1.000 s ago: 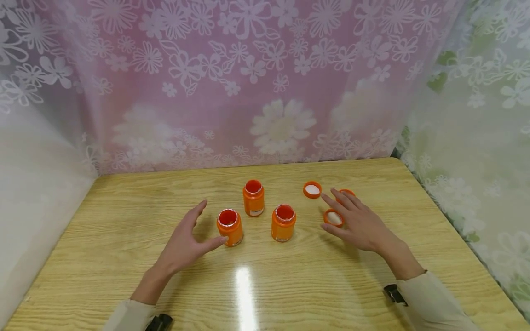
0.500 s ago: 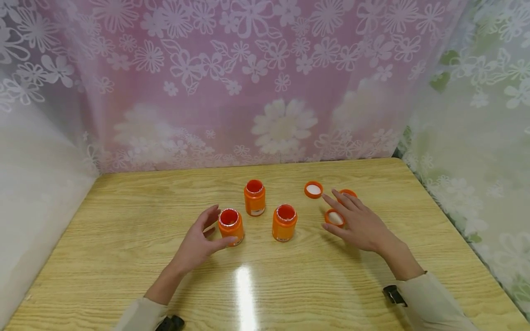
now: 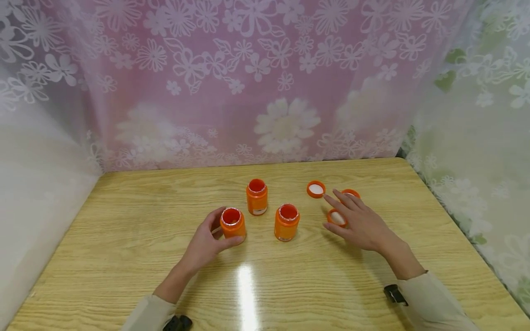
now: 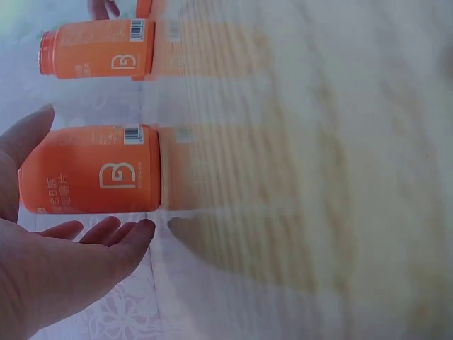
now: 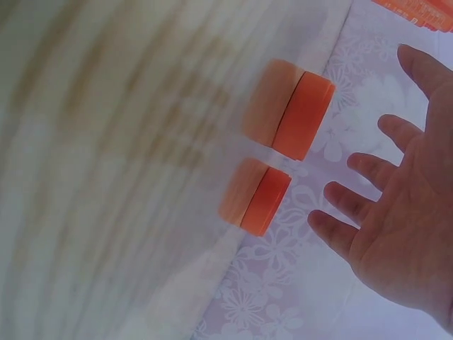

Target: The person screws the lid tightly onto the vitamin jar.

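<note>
An orange pill bottle point(image 3: 234, 231), uncapped and upright, stands within the curve of my left hand point(image 3: 203, 241). The thumb lies along its near side and the fingers reach behind it; the left wrist view shows a gap between the fingers point(image 4: 127, 237) and the bottle's label point(image 4: 117, 173). My right hand point(image 3: 362, 225) hovers with spread fingers above orange screw caps on the right. One cap point(image 3: 337, 218) with a white lining lies by the thumb, and another cap point(image 3: 350, 193) is partly hidden by the fingers. Beyond the fingertips is a third cap point(image 3: 316, 189).
Two more uncapped orange bottles stand upright mid-table: one farther back point(image 3: 257, 197) and one to the right point(image 3: 287, 223). All rest on a wood-grain table point(image 3: 124, 220). A flowered curtain point(image 3: 285, 82) hangs behind its far edge.
My left hand has moved right and closer around the nearest left bottle, its fingers passing behind it. The right hand stays in place over the caps.
</note>
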{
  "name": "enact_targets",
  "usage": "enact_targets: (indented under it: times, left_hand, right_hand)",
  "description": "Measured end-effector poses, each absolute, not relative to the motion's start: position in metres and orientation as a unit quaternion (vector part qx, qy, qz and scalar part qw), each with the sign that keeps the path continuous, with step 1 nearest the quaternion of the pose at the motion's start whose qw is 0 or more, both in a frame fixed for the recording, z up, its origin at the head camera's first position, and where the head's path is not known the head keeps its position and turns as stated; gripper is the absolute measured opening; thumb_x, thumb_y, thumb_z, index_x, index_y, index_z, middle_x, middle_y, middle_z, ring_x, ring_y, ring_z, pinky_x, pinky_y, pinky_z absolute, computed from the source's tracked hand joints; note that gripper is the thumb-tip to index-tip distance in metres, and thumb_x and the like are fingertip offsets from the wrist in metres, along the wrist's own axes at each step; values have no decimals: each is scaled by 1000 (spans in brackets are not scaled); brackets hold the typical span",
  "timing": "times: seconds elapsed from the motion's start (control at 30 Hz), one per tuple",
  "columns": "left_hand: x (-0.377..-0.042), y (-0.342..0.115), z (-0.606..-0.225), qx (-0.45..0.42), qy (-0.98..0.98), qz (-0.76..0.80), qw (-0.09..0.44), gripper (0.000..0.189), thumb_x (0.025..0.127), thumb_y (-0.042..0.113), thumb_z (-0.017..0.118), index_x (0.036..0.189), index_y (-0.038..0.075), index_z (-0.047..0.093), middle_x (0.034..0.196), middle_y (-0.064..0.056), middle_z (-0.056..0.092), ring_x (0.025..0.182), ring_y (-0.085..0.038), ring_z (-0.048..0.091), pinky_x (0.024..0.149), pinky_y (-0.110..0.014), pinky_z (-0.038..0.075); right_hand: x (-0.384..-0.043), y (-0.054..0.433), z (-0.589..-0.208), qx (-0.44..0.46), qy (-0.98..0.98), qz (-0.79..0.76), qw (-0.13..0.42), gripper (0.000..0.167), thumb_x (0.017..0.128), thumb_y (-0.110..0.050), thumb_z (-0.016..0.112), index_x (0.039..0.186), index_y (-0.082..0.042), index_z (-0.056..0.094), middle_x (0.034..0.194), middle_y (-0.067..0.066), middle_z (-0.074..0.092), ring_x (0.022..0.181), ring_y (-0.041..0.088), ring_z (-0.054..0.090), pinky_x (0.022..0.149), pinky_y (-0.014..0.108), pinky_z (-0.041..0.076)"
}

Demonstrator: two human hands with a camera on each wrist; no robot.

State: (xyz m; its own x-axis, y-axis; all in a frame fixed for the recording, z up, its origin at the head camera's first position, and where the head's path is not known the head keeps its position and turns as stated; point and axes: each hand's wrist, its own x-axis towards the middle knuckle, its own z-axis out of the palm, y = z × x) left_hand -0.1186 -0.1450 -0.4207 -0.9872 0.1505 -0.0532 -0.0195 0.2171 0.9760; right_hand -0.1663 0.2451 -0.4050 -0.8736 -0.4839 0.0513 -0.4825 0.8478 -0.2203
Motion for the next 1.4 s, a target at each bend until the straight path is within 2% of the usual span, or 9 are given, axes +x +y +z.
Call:
enact_targets:
  times: [0.33, 0.57, 0.9, 1.2, 1.4]
  left_hand:
    - [-120, -139, -422, 27, 783, 617, 74, 78, 76, 15, 82, 141, 9, 40, 135, -10, 50, 125, -28, 46, 105, -46, 35]
    - [-121, -139, -424, 33, 801, 593, 73, 66, 77, 16, 82, 134, 9, 49, 126, -7, 56, 115, -25, 54, 101, -43, 41]
    - [-123, -140, -426, 31, 814, 575, 71, 65, 76, 16, 82, 133, 11, 51, 123, -4, 57, 111, -23, 57, 96, -41, 45]
    - [-123, -142, -425, 29, 817, 571, 75, 66, 76, 18, 83, 133, 13, 52, 122, -2, 58, 110, -21, 57, 96, -40, 45]
    - [-124, -141, -426, 35, 817, 572, 71, 65, 76, 16, 83, 132, 13, 52, 122, -2, 58, 110, -21, 57, 95, -40, 46]
  right_hand:
    - [-167, 245, -403, -251, 962, -110, 17, 74, 93, -60, 47, 151, -16, 30, 154, 16, 23, 137, 41, 23, 104, 59, 27]
    - [-167, 246, -402, -252, 961, -114, 27, 74, 93, -58, 49, 150, -13, 32, 153, 18, 25, 135, 43, 25, 102, 60, 31]
    - [-169, 246, -399, -257, 959, -115, 32, 71, 93, -53, 54, 149, -14, 34, 152, 18, 27, 135, 43, 27, 99, 59, 34]
    - [-169, 247, -397, -247, 961, -116, 52, 68, 91, -45, 62, 148, -15, 38, 149, 18, 32, 133, 45, 29, 83, 58, 47]
    - [-171, 246, -396, -262, 957, -113, 51, 66, 89, -36, 68, 145, -13, 42, 147, 20, 36, 131, 46, 32, 83, 58, 48]
